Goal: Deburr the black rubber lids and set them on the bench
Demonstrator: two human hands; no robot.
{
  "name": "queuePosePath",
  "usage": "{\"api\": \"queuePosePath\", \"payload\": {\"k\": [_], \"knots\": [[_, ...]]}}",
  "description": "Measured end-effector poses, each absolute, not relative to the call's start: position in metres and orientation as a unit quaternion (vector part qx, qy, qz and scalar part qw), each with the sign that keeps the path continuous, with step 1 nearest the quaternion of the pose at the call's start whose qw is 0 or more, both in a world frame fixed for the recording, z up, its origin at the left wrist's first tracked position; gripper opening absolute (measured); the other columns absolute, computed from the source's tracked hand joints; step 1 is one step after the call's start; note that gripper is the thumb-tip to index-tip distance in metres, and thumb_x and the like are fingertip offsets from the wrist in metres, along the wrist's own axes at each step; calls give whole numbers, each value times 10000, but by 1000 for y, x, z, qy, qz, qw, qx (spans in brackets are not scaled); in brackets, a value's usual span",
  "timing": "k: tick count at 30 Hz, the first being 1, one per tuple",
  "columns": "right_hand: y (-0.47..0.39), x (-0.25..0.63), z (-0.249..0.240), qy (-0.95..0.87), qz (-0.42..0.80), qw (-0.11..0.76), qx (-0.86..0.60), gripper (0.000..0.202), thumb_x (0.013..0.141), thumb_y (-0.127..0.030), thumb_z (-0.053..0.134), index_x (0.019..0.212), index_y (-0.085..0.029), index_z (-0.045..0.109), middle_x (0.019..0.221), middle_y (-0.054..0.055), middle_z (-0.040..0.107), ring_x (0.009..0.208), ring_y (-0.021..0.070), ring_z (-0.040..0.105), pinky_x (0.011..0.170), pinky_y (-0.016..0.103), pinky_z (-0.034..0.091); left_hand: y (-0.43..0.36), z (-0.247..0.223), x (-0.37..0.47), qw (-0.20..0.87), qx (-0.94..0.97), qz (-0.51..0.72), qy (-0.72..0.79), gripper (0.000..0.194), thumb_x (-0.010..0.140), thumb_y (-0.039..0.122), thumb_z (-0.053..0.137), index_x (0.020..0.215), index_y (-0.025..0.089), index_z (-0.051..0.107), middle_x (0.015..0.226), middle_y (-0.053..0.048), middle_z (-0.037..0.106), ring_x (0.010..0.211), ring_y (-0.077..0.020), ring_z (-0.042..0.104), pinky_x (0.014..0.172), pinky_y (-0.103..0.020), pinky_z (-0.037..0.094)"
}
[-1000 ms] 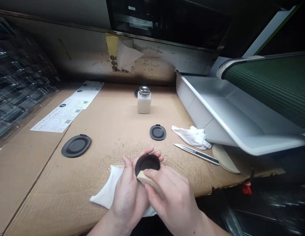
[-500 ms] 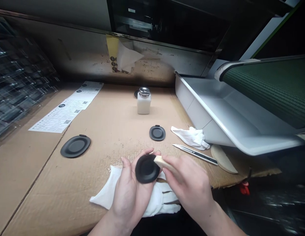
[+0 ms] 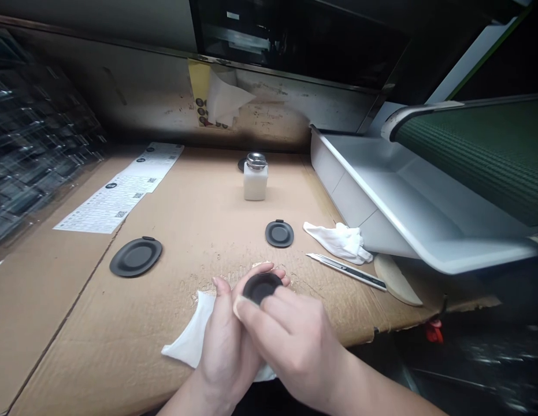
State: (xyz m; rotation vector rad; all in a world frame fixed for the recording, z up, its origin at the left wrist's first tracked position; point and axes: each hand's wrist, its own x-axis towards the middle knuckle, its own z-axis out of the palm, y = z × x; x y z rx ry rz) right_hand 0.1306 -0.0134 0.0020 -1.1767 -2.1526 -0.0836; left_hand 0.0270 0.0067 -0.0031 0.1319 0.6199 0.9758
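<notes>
Cardboard sheet point(image 3: 199, 216): one; open centre left of bottle point(image 3: 255, 184); torn near-right edge.
Tray point(image 3: 373, 190): one, right of bottle.
Right hand point(image 3: 290, 335): clamped on pale pad point(image 3: 237, 307); shifted left across held disc point(image 3: 260, 286).
Left hand point(image 3: 229, 341): digits apart, cradling held disc, nearer than bottle.
Cutter point(image 3: 347, 271): one, near-right.
Loose discs point(image 3: 136, 257): three.

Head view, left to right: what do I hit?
Clear plastic stack, dark grey oval disc, square whitish metal-capped bottle, smaller dark grey disc, crumpled white cloth, pale curved flat piece.
</notes>
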Motion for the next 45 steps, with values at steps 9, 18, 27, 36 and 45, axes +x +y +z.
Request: {"api": "queuePosePath", "payload": {"k": [9,18,27,36,45], "knots": [[-33,192,12,-755,-14,383,-532,197,803,-121,573,992,-165,606,728,13,603,650,111,538,595,226,442,12,-4,30,822,67,473,309,577,866,522,307,1005,73,642,1005,-195,661,1030,-294,577,925,-417,415],[-31,183,5,-711,-12,422,-563,209,821,-132,557,995,-210,641,792,38,612,731,133,559,653,272,489,8,-6,29,824,113,478,283,545,850,551,333,1015,127,633,1080,-162,643,1141,-267,502,969,-399,378],[-40,156,-7,-774,-65,360,-517,304,797,-67,543,1087,-126,609,728,63,583,672,143,491,559,266,445,4,-8,31,816,161,477,285,403,882,436,364,1070,166,597,1117,-106,615,1159,-246,472,1045,-401,288],[-44,143,-13,-757,-57,389,-522,283,806,-82,543,1080,-122,600,671,37,591,628,125,483,526,240,445,5,-5,32,803,160,480,315,377,870,428,403,1029,163,619,1084,-108,631,1113,-251,513,1026,-395,317],[-12,173,-2,-807,-149,330,-466,289,812,-141,558,1099,-128,588,764,46,616,690,150,492,589,278,450,9,-6,31,812,125,476,313,317,882,373,415,1000,164,622,1038,-93,643,1072,-240,548,949,-396,419]]}}
